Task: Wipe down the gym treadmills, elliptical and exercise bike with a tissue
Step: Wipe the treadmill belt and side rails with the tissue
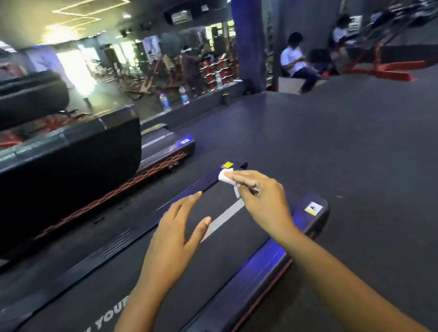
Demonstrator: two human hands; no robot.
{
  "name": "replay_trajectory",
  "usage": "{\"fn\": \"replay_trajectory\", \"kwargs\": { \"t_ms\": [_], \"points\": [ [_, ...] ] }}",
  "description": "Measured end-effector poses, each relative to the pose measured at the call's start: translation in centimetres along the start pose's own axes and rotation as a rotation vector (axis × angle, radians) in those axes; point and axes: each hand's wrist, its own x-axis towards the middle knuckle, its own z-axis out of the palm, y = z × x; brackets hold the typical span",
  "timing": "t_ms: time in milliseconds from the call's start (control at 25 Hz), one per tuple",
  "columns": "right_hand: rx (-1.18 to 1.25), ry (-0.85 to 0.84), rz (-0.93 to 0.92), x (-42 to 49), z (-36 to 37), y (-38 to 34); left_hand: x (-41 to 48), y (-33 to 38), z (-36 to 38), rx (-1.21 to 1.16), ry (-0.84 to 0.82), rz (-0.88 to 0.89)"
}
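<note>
A treadmill deck [66, 317] with a dark belt printed "PUSH YOUR" runs from the lower left toward the centre. My right hand [264, 199] pinches a small white tissue [226, 177] above the deck's far end, near the left side rail's tip. My left hand [174, 242] hovers over the belt with fingers spread and straight, holding nothing. A second treadmill [57, 168] stands to the left, its console hood large and dark.
Dark rubber floor [360, 149] stretches to the right. A person [296, 64] sits on a wooden box at the back by a blue pillar [247, 31]. Water bottles [184, 94] stand on a ledge before a mirror wall. A red bench frame [389, 70] is at the far right.
</note>
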Motion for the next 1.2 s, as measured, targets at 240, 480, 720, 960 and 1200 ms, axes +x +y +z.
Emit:
{"fn": "replay_trajectory", "kwargs": {
  "t_ms": [240, 480, 720, 960, 1200],
  "points": [
    [0.26, -0.232, -0.189, 7.6, 2.3, 0.2, 1.7, 4.8, -4.1, 0.416, 0.467, 0.126],
    [0.622, -0.476, -0.228, 12.4, 4.8, -1.7, 5.1, 4.2, -9.3, 0.875, 0.526, -0.043],
    [0.751, -0.681, -0.096, 14.4, 6.4, -2.0, 6.3, 3.3, -9.6, 0.979, 0.36, -0.356],
    [0.849, -0.575, 0.078, 14.1, 9.2, -2.1, 6.0, 3.5, -10.8, 1.085, 0.24, -0.383],
    [0.947, -0.285, -0.01, 10.8, 11.9, -4.8, 5.7, 2.0, -11.4, 1.143, 0.256, -0.327]
  ]
}}
